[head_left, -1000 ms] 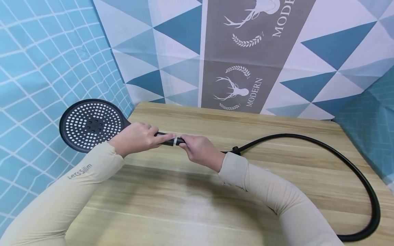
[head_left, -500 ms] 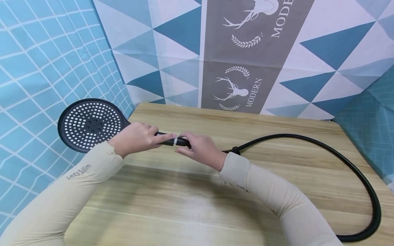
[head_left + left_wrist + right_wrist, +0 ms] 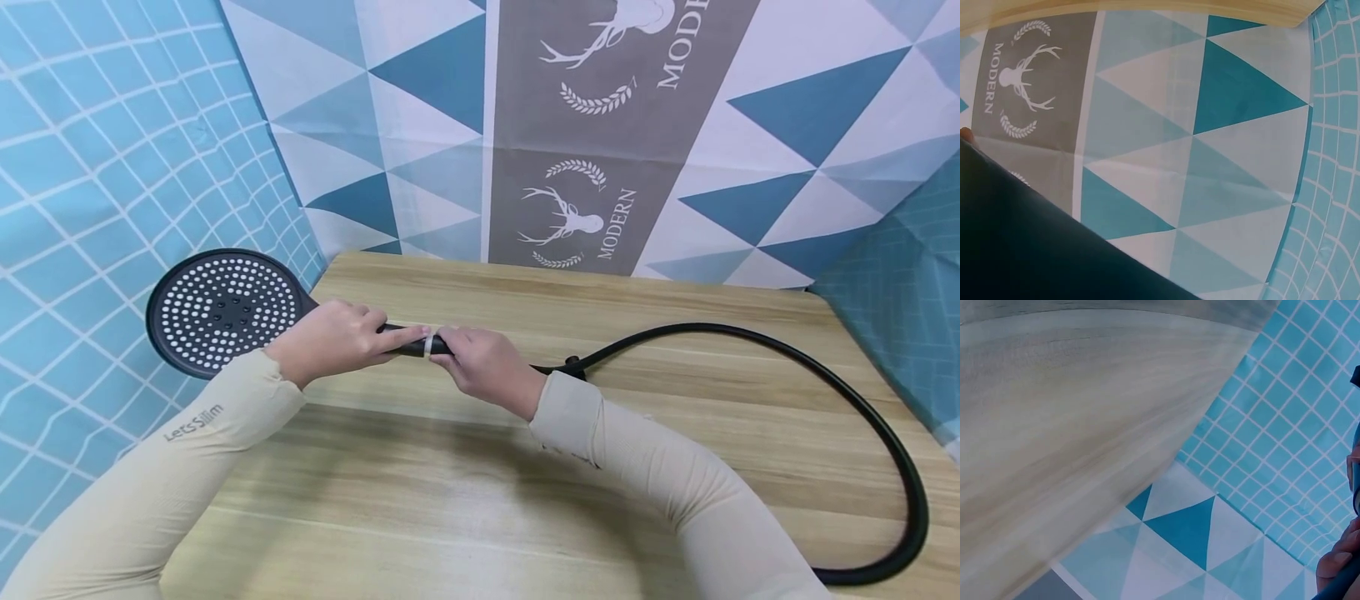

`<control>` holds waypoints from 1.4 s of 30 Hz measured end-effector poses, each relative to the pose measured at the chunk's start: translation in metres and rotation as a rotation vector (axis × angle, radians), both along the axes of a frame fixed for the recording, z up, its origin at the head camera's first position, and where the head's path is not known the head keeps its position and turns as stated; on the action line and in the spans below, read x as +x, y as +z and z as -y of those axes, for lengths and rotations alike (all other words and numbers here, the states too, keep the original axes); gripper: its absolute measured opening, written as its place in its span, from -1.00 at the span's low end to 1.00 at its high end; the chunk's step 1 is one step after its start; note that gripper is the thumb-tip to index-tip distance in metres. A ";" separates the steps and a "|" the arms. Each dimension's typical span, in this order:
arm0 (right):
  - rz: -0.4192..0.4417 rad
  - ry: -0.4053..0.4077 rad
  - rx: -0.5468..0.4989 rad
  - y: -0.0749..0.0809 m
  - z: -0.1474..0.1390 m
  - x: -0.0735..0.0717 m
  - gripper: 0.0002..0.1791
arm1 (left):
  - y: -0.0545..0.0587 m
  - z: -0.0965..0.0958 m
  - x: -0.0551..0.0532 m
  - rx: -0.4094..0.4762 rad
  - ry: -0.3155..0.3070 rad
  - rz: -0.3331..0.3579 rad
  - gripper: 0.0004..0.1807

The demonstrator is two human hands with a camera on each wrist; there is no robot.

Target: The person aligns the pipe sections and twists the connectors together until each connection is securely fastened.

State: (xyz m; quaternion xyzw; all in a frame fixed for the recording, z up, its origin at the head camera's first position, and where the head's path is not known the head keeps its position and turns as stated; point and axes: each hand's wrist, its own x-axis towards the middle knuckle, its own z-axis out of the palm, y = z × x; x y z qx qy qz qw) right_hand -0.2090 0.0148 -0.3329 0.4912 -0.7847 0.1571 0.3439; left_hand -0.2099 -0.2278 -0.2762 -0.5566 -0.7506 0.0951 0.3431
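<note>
A black shower head (image 3: 225,312) with a round, perforated face tilts up at the left of the head view. My left hand (image 3: 337,340) grips its handle (image 3: 408,346), index finger stretched along it towards a pale ring (image 3: 428,343). Right beside that ring, my right hand (image 3: 487,367) pinches the black end of the shower hose (image 3: 712,328), thumb and fingers curled round it. The joint is partly covered by my fingers. In the right wrist view, only some fingers (image 3: 1338,556) show at the right edge. A dark shape (image 3: 1041,250) fills the lower left of the left wrist view.
The hose loops over the wooden table (image 3: 465,500) to the right and curves back to the front. A small black fitting (image 3: 573,367) sits on it near my right wrist. Blue tile-patterned sheeting (image 3: 112,167) stands at the left, triangle-patterned sheeting (image 3: 427,100) behind.
My right thumb and fingers spread apart at the hose end half a second ago and have closed round it again. The shower head has shifted slightly; my left hand keeps its grip.
</note>
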 end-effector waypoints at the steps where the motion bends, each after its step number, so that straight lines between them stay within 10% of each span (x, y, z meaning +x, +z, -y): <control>1: 0.001 -0.001 0.008 0.000 0.000 0.000 -0.74 | 0.000 0.000 0.000 -0.001 -0.002 -0.003 -0.71; 16: 0.686 0.008 0.029 0.020 0.001 0.003 -0.77 | 0.004 0.000 0.004 -0.083 0.032 -0.030 -0.40; 29: 0.121 0.008 -0.178 0.001 0.000 0.000 -0.72 | 0.002 0.002 0.002 -0.040 0.039 -0.048 -0.40; 42: 0.225 0.002 -0.241 -0.012 -0.003 -0.002 -0.78 | 0.003 0.004 0.002 -0.041 0.037 -0.021 -0.41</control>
